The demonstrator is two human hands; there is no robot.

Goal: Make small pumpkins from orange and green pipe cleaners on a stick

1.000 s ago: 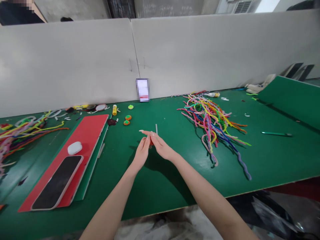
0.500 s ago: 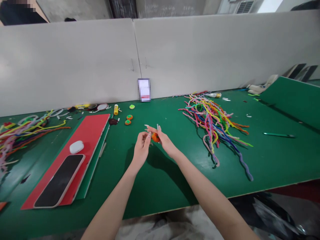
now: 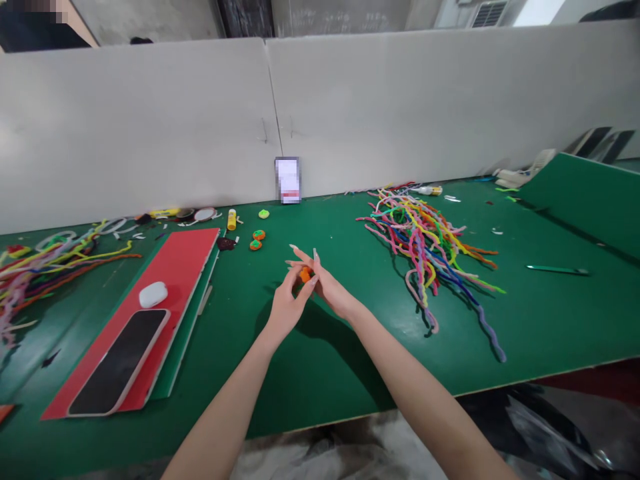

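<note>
A small orange piece of coiled pipe cleaner (image 3: pixel 305 274) is held above the green table between both hands, partly hidden by fingers. My left hand (image 3: pixel 289 300) closes on it from the left, its thumb reaching across towards the right fingers. From the other side my right hand (image 3: pixel 331 289) grips it too, with some fingers stretched out past it. Beyond the hands lie two orange pipe-cleaner rounds with green tops, a farther one (image 3: pixel 259 235) and a nearer one (image 3: pixel 255 245). A yellow-green round (image 3: pixel 263 214) sits behind them.
To the right spreads a heap of coloured pipe cleaners (image 3: pixel 425 240), with a green craft knife or similar tool (image 3: pixel 559 270) farther right. At left, a phone (image 3: pixel 120 363) and white case (image 3: pixel 153 295) rest on a red board (image 3: pixel 193 250). A lit phone (image 3: pixel 289 180) leans on the white partition (image 3: pixel 400 107).
My left thumb has swung across to the right, over the orange piece. The piece has shifted slightly left and is more covered by the fingers. My right hand has barely moved.
</note>
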